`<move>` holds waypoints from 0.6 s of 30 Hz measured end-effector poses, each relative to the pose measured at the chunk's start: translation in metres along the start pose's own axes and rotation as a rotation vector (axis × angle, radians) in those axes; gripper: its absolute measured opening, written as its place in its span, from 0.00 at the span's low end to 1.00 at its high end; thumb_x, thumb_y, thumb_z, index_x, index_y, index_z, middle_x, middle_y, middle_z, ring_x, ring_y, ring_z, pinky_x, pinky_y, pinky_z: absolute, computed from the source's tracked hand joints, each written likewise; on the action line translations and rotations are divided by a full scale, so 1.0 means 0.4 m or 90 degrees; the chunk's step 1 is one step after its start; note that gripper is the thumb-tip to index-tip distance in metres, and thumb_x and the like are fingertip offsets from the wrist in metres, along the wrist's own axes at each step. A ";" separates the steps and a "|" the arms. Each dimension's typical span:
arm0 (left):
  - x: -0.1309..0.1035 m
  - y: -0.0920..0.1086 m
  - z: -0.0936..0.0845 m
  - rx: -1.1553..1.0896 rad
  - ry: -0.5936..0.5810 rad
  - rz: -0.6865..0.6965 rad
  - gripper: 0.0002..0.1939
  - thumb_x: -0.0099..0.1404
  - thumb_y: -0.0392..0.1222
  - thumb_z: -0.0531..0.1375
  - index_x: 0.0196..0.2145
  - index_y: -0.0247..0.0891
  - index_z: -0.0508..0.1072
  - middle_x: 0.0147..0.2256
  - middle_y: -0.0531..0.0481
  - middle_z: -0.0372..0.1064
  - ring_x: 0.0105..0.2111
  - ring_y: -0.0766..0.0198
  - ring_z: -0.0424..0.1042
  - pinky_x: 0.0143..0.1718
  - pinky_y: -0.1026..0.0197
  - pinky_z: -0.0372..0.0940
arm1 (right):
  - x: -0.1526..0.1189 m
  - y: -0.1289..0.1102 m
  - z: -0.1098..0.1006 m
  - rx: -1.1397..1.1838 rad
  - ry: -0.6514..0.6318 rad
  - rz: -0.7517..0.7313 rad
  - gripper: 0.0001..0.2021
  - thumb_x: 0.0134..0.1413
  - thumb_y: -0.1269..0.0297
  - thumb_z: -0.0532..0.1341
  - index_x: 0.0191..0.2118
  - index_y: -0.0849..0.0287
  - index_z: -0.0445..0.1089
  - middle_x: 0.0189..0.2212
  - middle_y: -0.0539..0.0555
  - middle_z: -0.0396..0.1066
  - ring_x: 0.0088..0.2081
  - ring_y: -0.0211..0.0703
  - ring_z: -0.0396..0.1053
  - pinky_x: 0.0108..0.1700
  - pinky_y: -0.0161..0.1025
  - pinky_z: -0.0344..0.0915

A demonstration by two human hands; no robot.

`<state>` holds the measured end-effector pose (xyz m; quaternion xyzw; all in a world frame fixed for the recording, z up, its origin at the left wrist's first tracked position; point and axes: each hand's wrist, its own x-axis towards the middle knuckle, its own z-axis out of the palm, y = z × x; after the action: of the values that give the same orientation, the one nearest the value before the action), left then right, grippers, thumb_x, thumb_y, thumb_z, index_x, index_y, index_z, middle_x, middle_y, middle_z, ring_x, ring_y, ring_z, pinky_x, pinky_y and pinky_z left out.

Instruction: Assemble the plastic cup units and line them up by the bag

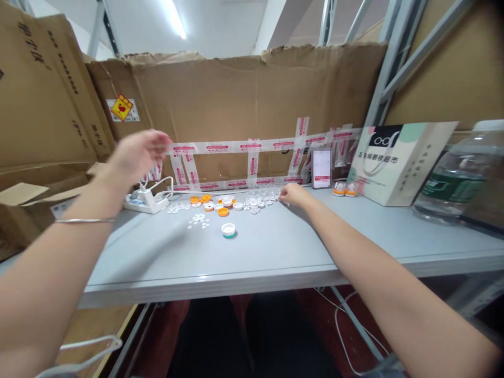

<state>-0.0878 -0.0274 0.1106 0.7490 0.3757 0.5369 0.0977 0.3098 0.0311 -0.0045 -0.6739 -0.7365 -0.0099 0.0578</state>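
My right hand (pixel 294 195) reaches to the right end of a pile of small clear plastic pieces (pixel 258 201). Its fingertips are pinched together; what sits between them is too small to make out. Raised above the left of the table, my left hand (pixel 142 149) is smeared by motion, and whether it holds anything does not show. A round white cap with a green base (pixel 228 230) stands alone nearer the front. Behind it lie several orange round parts (pixel 223 211) and white rings (pixel 238 206). Small white discs (pixel 199 220) are scattered to their left.
A white power strip (pixel 146 202) with plugs lies at the left. A phone (pixel 322 168) leans upright at the back, beside two orange-based clear-topped pieces (pixel 345 189). A paper bag (pixel 397 163) and a large water bottle (pixel 452 173) stand right. Taped cardboard (pixel 236 100) walls the back.
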 end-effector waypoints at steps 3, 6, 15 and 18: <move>-0.008 -0.061 0.128 0.097 -0.103 -0.038 0.16 0.63 0.45 0.54 0.37 0.26 0.72 0.33 0.46 0.71 0.33 0.63 0.70 0.37 0.59 0.65 | -0.003 -0.005 -0.003 -0.008 0.023 0.004 0.14 0.58 0.62 0.56 0.48 0.60 0.64 0.47 0.56 0.64 0.44 0.44 0.66 0.44 0.45 0.66; -0.049 -0.118 0.219 0.152 -0.172 -0.026 0.15 0.57 0.48 0.57 0.33 0.32 0.74 0.32 0.47 0.74 0.33 0.61 0.71 0.33 0.62 0.64 | -0.002 -0.006 -0.002 -0.008 0.040 0.002 0.14 0.58 0.62 0.56 0.49 0.59 0.64 0.48 0.56 0.64 0.44 0.44 0.66 0.44 0.45 0.66; -0.120 -0.171 0.231 0.248 -0.361 -0.009 0.15 0.55 0.48 0.56 0.33 0.35 0.76 0.32 0.47 0.75 0.31 0.61 0.70 0.33 0.63 0.62 | 0.001 -0.009 0.002 0.082 0.140 -0.005 0.05 0.51 0.66 0.59 0.31 0.61 0.71 0.37 0.60 0.73 0.44 0.50 0.68 0.41 0.38 0.61; -0.119 -0.173 0.225 0.255 -0.387 -0.009 0.15 0.56 0.49 0.55 0.33 0.36 0.76 0.33 0.47 0.75 0.32 0.61 0.70 0.34 0.62 0.62 | 0.001 -0.012 0.000 0.163 0.175 -0.005 0.04 0.50 0.67 0.59 0.30 0.61 0.69 0.37 0.61 0.73 0.43 0.50 0.68 0.40 0.37 0.59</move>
<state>-0.0471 0.0121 0.0014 0.8760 0.4326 0.2048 0.0599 0.3049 0.0309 -0.0042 -0.6503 -0.7198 -0.0084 0.2427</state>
